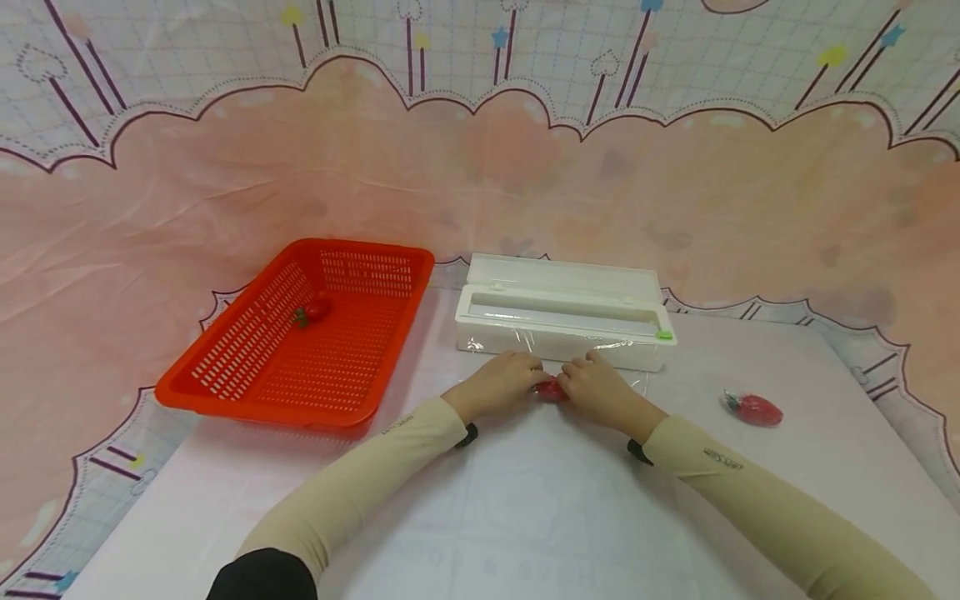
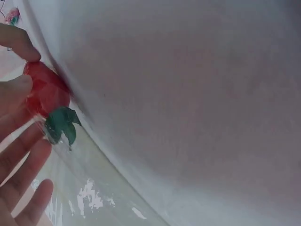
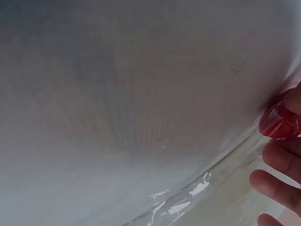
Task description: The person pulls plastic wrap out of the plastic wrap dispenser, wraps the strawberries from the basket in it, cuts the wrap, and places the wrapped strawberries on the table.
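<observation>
Between my two hands, just in front of the white film box (image 1: 558, 333), is a red strawberry (image 1: 551, 390) with green leaves. My left hand (image 1: 501, 382) grips its leafy side; in the left wrist view the thumb lies on the red skin and the other fingers spread beneath, by the green leaves (image 2: 62, 125). My right hand (image 1: 602, 393) holds the opposite side, with the thumb over the red end (image 3: 281, 121) in the right wrist view. Clear cling film (image 2: 91, 197) lies around the strawberry and stretches back toward the box.
A red plastic basket (image 1: 401, 354) stands at the left with one red, green-leaved strawberry (image 1: 318, 308) inside. Right of my hands, another strawberry (image 1: 757, 410) in shiny film lies on the white table (image 1: 570, 517). The box's lid (image 1: 562, 275) is raised. A printed cloth hangs behind.
</observation>
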Motion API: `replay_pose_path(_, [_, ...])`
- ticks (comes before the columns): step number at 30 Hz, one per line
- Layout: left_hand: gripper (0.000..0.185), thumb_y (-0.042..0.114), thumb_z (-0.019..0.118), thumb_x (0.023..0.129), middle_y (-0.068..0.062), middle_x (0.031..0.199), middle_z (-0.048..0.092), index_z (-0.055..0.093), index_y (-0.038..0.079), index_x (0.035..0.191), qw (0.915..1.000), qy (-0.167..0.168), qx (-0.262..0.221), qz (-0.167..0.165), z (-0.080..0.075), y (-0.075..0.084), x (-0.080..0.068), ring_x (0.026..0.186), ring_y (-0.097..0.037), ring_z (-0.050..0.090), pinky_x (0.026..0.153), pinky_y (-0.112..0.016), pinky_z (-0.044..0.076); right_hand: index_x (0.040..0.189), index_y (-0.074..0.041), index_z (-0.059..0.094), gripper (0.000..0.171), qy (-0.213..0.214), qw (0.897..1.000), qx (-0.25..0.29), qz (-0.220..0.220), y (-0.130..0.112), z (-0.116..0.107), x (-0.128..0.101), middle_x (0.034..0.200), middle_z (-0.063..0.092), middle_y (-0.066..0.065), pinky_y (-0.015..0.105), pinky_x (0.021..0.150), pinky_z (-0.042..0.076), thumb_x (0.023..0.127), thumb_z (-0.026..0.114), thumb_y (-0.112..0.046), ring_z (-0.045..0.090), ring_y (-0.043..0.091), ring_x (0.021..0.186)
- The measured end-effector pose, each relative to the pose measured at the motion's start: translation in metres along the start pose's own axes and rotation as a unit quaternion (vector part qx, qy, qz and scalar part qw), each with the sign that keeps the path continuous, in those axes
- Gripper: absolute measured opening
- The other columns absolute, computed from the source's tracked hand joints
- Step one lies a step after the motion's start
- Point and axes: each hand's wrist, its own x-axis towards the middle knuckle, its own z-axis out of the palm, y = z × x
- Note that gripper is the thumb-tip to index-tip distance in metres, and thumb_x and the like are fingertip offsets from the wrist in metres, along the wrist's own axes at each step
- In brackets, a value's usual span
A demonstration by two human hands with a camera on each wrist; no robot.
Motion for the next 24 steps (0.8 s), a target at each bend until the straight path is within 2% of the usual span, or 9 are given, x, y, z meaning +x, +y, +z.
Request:
replay_pose_path(3, [0.035,0.026,0.069,0.085,-0.001,0.11,0.062,0.064,0.017,0.118,0.9997,-0.009,-0.01,-0.022,0.002,0.0,0.002,0.104,-0.017,0.057,0.093,-0.033,0.044,0.083,-0.009,0.066,0.023,-0.029,0.999,0.031,0.026,0.002,0.0,0.001,0.079,0.064,0.003,0.038,0.072,0.044,0.074,0.075,-0.027,0.06,0.021,0.076])
replay_pose_path(6, [0.033,0.03,0.068,0.085,0.0,0.11,0.061,0.064,0.016,0.115,0.999,-0.011,-0.008,-0.044,0.003,0.002,0.006,0.104,-0.017,0.056,0.093,-0.034,0.043,0.083,-0.01,0.065,0.022,-0.035,0.996,0.07,0.05,0.004,-0.001,0.002,0.08,0.064,0.003,0.037,0.07,0.043,0.075,0.074,-0.028,0.06,0.019,0.075])
replay_pose_path(9, [0.029,0.031,0.067,0.085,0.0,0.106,0.059,0.065,0.016,0.11,0.9979,-0.006,-0.007,-0.065,0.002,0.003,0.009,0.102,-0.018,0.054,0.092,-0.034,0.043,0.082,-0.009,0.065,0.019,-0.026,0.992,0.106,0.067,0.006,0.0,0.003,0.079,0.065,0.003,0.037,0.069,0.043,0.077,0.072,-0.027,0.061,0.019,0.074])
replay_pose_path(12, [0.026,0.031,0.067,0.085,0.0,0.104,0.059,0.065,0.015,0.106,0.9974,0.005,0.005,-0.072,0.003,0.003,0.013,0.099,-0.018,0.053,0.09,-0.032,0.043,0.083,-0.009,0.066,0.018,-0.02,0.99,0.122,0.073,0.008,0.002,0.003,0.08,0.065,0.004,0.038,0.069,0.045,0.079,0.07,-0.025,0.061,0.021,0.075])
replay_pose_path(18, [0.023,0.031,0.066,0.087,0.0,0.103,0.061,0.065,0.015,0.104,0.9958,0.024,0.043,-0.077,0.005,0.003,0.02,0.099,-0.017,0.055,0.09,-0.03,0.042,0.085,-0.008,0.066,0.019,-0.008,0.991,0.115,0.07,0.008,0.0,0.001,0.081,0.064,0.005,0.04,0.071,0.046,0.081,0.069,-0.027,0.061,0.022,0.076])
replay_pose_path(21, [0.025,0.03,0.065,0.087,0.0,0.105,0.062,0.066,0.014,0.106,0.9952,0.025,0.036,-0.087,0.006,0.002,0.021,0.101,-0.017,0.056,0.092,-0.03,0.043,0.093,-0.007,0.064,0.032,-0.012,0.994,0.084,0.069,0.008,-0.001,0.0,0.086,0.064,0.007,0.042,0.075,0.047,0.082,0.068,-0.036,0.061,0.024,0.082])
replay_pose_path(24, [0.027,0.028,0.062,0.089,-0.002,0.109,0.062,0.064,0.013,0.112,0.9947,0.023,0.014,-0.1,0.006,0.001,0.021,0.106,-0.018,0.056,0.096,-0.032,0.043,0.107,-0.005,0.061,0.049,0.0,0.997,0.043,0.065,0.007,-0.001,-0.002,0.096,0.063,0.009,0.044,0.082,0.047,0.081,0.068,-0.045,0.06,0.026,0.091])
